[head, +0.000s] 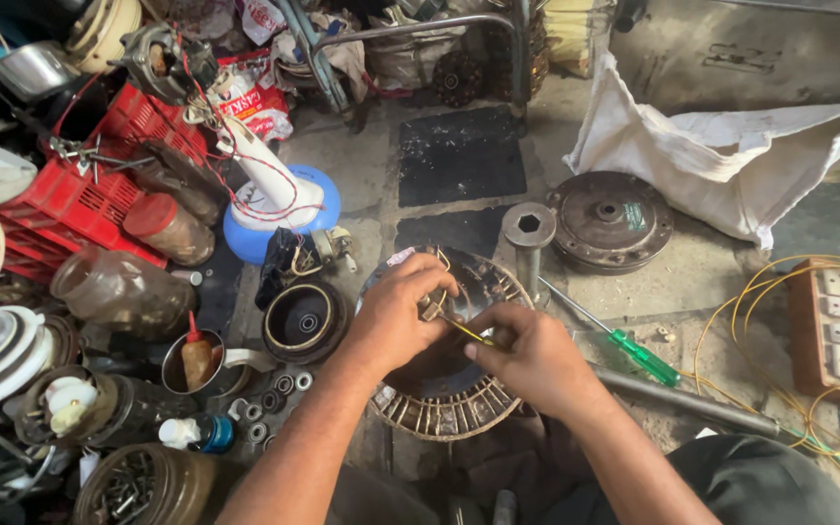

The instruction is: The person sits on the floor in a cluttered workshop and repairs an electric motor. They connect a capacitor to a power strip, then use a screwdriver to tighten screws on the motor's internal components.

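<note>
Our right hand (536, 355) pinches a yellow wire (466, 332); our left hand (395, 316) grips a small part (431, 305) over the stator (439, 408), clutter crowding left, screwdriver (624, 345) right.

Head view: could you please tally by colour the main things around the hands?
Green: 1, screwdriver
Red: 1, crate
Blue: 1, round base
White: 1, sack
Grey metal: 2, round motor part under left hand and right hand, round disc
Total: 6
</note>
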